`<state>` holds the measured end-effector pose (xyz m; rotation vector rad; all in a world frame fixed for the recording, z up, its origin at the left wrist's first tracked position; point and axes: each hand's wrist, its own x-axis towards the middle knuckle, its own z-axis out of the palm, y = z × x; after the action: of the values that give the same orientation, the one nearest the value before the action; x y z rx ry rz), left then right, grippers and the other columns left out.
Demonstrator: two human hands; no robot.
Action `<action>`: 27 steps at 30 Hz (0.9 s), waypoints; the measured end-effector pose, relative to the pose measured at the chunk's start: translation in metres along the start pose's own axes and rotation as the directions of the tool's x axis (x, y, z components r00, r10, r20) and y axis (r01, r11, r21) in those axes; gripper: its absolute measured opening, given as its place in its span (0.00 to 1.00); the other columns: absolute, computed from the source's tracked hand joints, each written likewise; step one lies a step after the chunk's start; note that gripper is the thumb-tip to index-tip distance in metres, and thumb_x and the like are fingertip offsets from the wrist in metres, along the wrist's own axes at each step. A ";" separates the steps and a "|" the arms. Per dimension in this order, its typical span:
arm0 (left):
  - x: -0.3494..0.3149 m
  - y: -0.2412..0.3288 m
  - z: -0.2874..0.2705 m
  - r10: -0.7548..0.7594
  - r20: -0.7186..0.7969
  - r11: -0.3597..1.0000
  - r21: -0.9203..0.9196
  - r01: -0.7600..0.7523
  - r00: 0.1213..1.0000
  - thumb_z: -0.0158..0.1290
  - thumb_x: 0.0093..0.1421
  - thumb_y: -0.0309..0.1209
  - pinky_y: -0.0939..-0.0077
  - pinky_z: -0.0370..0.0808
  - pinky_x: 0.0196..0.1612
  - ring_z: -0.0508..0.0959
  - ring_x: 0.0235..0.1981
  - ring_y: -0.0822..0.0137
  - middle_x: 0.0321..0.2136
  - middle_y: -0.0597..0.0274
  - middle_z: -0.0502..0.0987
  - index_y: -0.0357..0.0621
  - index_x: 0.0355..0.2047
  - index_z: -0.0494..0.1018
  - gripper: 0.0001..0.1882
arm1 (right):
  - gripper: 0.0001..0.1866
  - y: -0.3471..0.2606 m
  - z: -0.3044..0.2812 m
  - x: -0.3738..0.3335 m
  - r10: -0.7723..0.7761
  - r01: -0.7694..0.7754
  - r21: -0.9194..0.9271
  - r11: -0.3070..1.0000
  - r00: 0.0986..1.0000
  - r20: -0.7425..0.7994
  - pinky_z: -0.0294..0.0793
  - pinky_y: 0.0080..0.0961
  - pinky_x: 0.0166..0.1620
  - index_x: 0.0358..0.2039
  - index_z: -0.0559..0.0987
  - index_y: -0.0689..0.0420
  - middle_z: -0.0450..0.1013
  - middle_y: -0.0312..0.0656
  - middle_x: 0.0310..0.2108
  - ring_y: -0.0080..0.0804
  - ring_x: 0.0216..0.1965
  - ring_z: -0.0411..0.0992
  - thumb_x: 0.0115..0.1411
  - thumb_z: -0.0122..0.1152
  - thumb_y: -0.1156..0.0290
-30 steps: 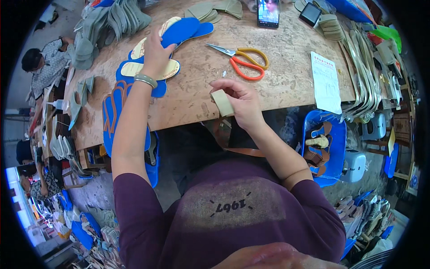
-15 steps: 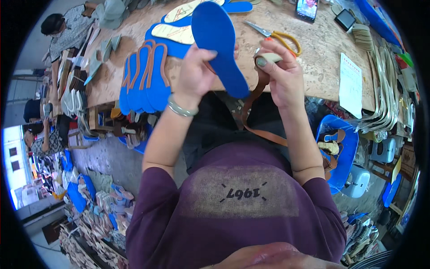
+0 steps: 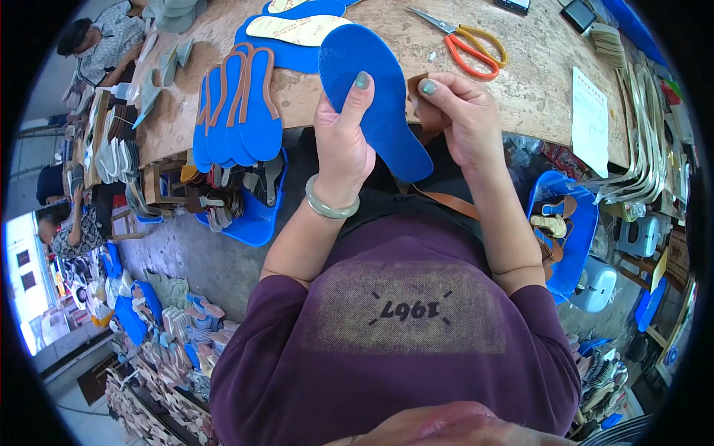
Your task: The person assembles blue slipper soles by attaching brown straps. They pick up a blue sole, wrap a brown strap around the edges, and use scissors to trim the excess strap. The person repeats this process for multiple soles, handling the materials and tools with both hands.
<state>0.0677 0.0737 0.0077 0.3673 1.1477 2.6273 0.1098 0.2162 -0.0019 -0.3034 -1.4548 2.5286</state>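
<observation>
My left hand (image 3: 346, 130) is closed on a blue insole (image 3: 372, 82), thumb flat on its face and the other fingers behind it. The insole's wide end points up and away, its narrow end toward my lap. Just right of it, my right hand (image 3: 468, 115) pinches the end of a brown strip (image 3: 428, 111) between thumb and fingers. The strip's end is close beside the insole's edge; whether they touch I cannot tell. More of the strip hangs down across my lap. Scissors (image 3: 476, 52) with orange and yellow handles lie beyond my right hand, blades spread.
On the table's left lie overlapping blue insoles edged with brown strip (image 3: 256, 97). Behind is a cream insole (image 3: 297, 30) on blue ones. A paper sheet (image 3: 589, 119) hangs over the right edge. Blue bins (image 3: 584, 245) stand below; two other people are at the left.
My left hand has turned the insole and shifted it right, its thumb now on the face. A cream piece has left my right fingers, which now pinch the brown strip's end.
</observation>
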 end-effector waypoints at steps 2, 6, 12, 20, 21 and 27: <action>-0.001 -0.004 -0.004 0.021 -0.006 1.000 0.007 -0.021 1.000 0.52 0.62 0.28 0.81 0.74 0.39 0.76 0.35 0.76 0.34 0.66 0.77 0.43 0.41 0.72 0.08 | 0.10 0.003 0.003 -0.002 0.013 -0.013 0.018 1.000 1.000 0.014 0.74 0.14 0.32 0.36 0.80 0.62 0.77 0.38 0.29 0.19 0.28 0.74 0.55 0.64 0.71; -0.004 -0.004 0.001 0.077 -0.028 0.996 0.044 -0.076 0.997 0.53 0.61 0.28 0.82 0.72 0.40 0.75 0.35 0.78 0.34 0.67 0.77 0.43 0.40 0.73 0.07 | 0.09 0.005 0.007 -0.006 0.027 -0.027 0.018 0.999 1.000 0.012 0.73 0.14 0.33 0.35 0.81 0.62 0.77 0.37 0.29 0.19 0.29 0.74 0.55 0.64 0.70; -0.007 -0.002 0.010 0.155 -0.054 0.986 0.066 -0.152 0.986 0.54 0.61 0.28 0.82 0.71 0.39 0.74 0.34 0.79 0.33 0.69 0.76 0.43 0.40 0.72 0.08 | 0.08 0.003 0.013 -0.011 0.042 -0.043 0.058 0.997 0.999 0.013 0.72 0.14 0.34 0.34 0.81 0.61 0.77 0.37 0.30 0.19 0.29 0.73 0.55 0.64 0.71; -0.009 0.001 0.016 0.210 0.012 0.954 0.216 -0.208 0.978 0.54 0.61 0.30 0.84 0.71 0.38 0.73 0.33 0.79 0.33 0.68 0.76 0.41 0.41 0.71 0.09 | 0.06 0.000 0.004 -0.003 0.001 -0.002 0.009 1.000 0.987 0.159 0.71 0.15 0.36 0.32 0.81 0.62 0.74 0.34 0.28 0.19 0.30 0.72 0.55 0.63 0.73; -0.007 0.002 0.017 0.216 0.024 0.942 0.259 -0.215 0.976 0.53 0.62 0.30 0.84 0.71 0.38 0.73 0.33 0.80 0.34 0.67 0.76 0.40 0.42 0.71 0.10 | 0.06 -0.003 0.002 -0.002 -0.099 0.133 -0.182 0.974 0.978 0.184 0.71 0.15 0.36 0.32 0.81 0.62 0.74 0.34 0.28 0.19 0.30 0.71 0.55 0.62 0.73; 0.004 0.015 -0.004 -0.238 0.145 0.917 0.359 0.173 0.961 0.50 0.63 0.34 0.76 0.71 0.46 0.74 0.42 0.73 0.42 0.61 0.75 0.36 0.50 0.68 0.18 | 0.11 0.004 -0.006 0.005 -0.146 0.227 -0.343 0.912 0.959 0.244 0.69 0.14 0.34 0.32 0.81 0.65 0.72 0.32 0.28 0.18 0.31 0.70 0.57 0.61 0.69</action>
<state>0.0604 0.0624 0.0167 0.5140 1.4911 2.1592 0.1068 0.2207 -0.0088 0.0580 -1.9404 2.1790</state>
